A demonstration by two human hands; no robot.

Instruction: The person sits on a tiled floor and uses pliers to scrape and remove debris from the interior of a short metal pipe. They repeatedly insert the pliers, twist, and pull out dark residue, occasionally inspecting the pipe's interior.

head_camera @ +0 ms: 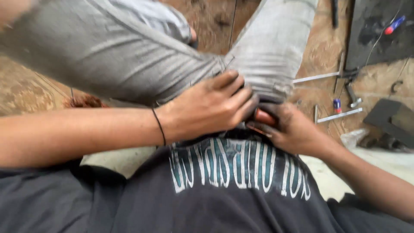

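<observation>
Nearest the lens, a dark printed shirt [233, 181] fills the lower frame. Above it, the left hand [209, 108] rests curled against grey trousers [129, 56], fingertips meeting the right hand [293, 129], whose fingers grasp a small reddish-brown object [264, 117] at the waist. Beyond lies a worn brown floor [321, 47] with metal rods [338, 115], a red-and-blue screwdriver [394, 24] and dark plates [390, 116] toward its right edge. No containers show.

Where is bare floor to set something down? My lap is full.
Bare floor lies left of the grey trousers. Crowded on the right: metal rods, a dark panel. Both hands, left hand and right hand, fill the lap.
</observation>
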